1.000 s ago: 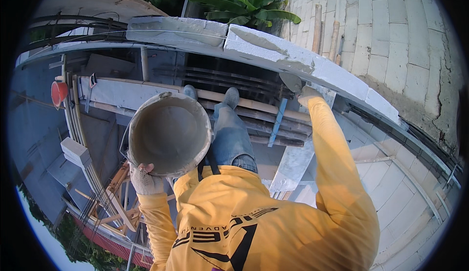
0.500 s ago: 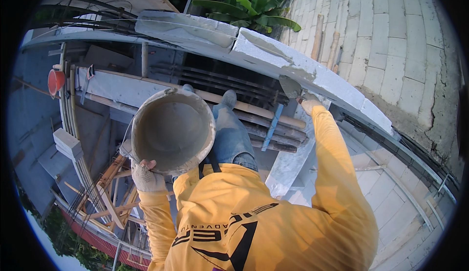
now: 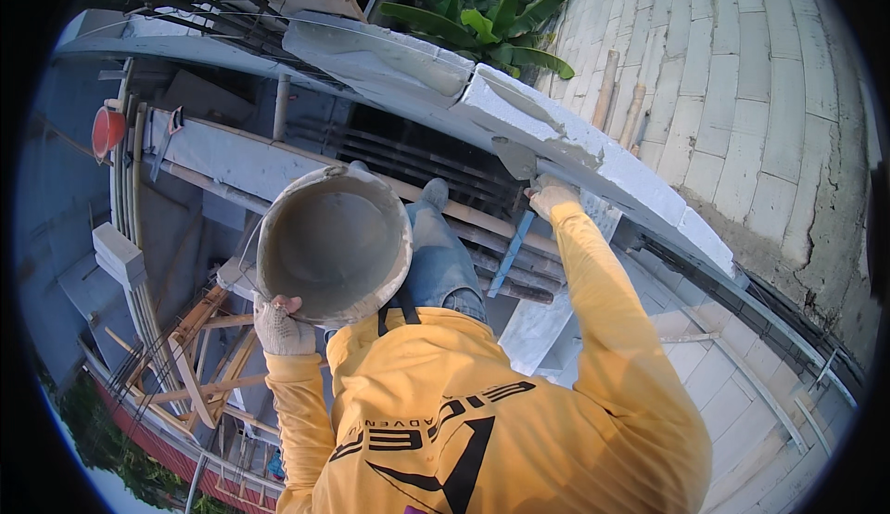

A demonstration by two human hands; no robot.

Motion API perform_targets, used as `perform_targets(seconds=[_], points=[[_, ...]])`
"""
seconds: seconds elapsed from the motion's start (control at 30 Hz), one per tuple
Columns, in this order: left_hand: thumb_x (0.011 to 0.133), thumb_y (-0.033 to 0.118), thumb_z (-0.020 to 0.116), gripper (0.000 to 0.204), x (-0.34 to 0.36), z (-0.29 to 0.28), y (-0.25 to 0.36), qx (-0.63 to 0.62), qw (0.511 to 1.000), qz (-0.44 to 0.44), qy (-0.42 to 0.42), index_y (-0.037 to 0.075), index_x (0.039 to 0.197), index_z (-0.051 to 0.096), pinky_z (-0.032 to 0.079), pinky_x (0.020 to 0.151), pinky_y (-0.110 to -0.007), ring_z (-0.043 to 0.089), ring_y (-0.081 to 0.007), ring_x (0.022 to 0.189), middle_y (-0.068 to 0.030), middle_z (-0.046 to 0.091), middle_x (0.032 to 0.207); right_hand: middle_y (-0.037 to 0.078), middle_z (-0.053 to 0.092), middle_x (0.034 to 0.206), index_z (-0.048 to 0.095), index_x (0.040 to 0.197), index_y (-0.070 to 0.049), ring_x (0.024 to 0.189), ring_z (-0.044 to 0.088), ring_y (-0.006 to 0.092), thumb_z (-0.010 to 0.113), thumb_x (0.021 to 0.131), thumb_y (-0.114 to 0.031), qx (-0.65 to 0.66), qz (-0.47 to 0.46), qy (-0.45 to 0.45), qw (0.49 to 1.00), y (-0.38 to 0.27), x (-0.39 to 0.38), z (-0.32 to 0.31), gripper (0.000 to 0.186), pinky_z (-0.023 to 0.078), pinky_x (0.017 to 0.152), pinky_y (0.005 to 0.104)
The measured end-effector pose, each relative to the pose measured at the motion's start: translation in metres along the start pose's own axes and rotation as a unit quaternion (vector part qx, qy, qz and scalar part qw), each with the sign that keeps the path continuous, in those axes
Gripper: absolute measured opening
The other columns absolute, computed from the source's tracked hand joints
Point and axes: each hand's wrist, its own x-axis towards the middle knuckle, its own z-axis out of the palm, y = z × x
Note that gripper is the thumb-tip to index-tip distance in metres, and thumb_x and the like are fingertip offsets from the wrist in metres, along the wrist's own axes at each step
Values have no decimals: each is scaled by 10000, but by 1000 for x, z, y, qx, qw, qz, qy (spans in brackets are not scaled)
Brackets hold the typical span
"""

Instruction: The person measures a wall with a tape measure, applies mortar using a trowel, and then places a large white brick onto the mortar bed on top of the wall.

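Bucket [image 3: 334,243] in the gloved left hand [image 3: 280,327], trowel [image 3: 515,158] in the gloved right hand [image 3: 551,196]: a worker in a yellow long-sleeved shirt [image 3: 482,412] lays mortar high on a block wall [image 3: 565,139]. The left hand is clenched on the bucket's near rim, tipping its mouth up toward the camera. The right hand is closed around the trowel handle, with the blade lying on the near face of the top block, close to its upper edge.

Over the last second the bucket has come up and nearer to the chest, and the trowel arm has stayed stretched to the same block, which suggests spreading is under way and no refill is being taken.

The bucket's inside is smeared grey; whether any loose mortar is left at its bottom cannot be told. Grey mortar streaks the top of the wall beside the blade.

Past the hands, the worker's jeans [image 3: 443,254] and 1 shoe [image 3: 434,191] rest on scaffold planks [image 3: 482,227]. An orange helmet [image 3: 108,130] hangs at the far left, a banana plant [image 3: 487,13] rises beyond the wall, and stacked timber [image 3: 199,352] lies far below.
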Motion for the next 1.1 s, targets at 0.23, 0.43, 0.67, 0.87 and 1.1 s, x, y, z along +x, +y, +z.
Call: perform_targets(seconds=[0.23, 0.43, 0.67, 0.87, 1.1], points=[[734, -46, 579, 464, -9, -13, -4, -10, 998, 10, 58, 62, 1186, 581, 569, 777, -339, 621, -186, 832, -30, 607, 960, 223, 678, 1036, 679, 1054, -26, 1009, 635, 388, 644, 858, -366, 76, 6, 16, 997, -37, 11, 0, 394, 489, 863, 437], [691, -54, 592, 502, -10, -18, 6, -41, 997, 7, 63, 48, 1183, 583, 559, 778, -331, 622, -199, 842, -38, 618, 979, 245, 669, 1052, 660, 1074, 2, 1024, 623, 410, 645, 874, -394, 68, -56, 53, 995, -36, 6, 3, 444, 482, 877, 446], [702, -26, 613, 522, 3, -47, 5, -34, 995, 32, 91, 46, 1216, 562, 541, 768, -294, 607, -168, 796, -23, 608, 914, 238, 661, 1097, 646, 1055, 7, 1037, 630, 388, 635, 891, -380, 97, -98, 40, 990, -96, 5, -12, 420, 478, 882, 434], [786, 69, 680, 505, 3, -58, 10, -43, 992, 26, 111, 86, 1275, 555, 552, 726, -269, 609, -98, 723, 49, 635, 887, 194, 699, 926, 659, 1020, 5, 899, 671, 332, 610, 905, -249, 109, -74, 25, 991, -179, 40, -11, 283, 504, 788, 392], [763, -29, 593, 542, 4, -56, 26, -8, 993, 27, 111, 46, 1297, 543, 540, 740, -267, 608, -127, 814, 2, 638, 997, 115, 670, 796, 671, 942, -28, 654, 638, 244, 602, 921, -267, 352, -66, -64, 931, -272, 124, 32, 249, 495, 616, 398]])
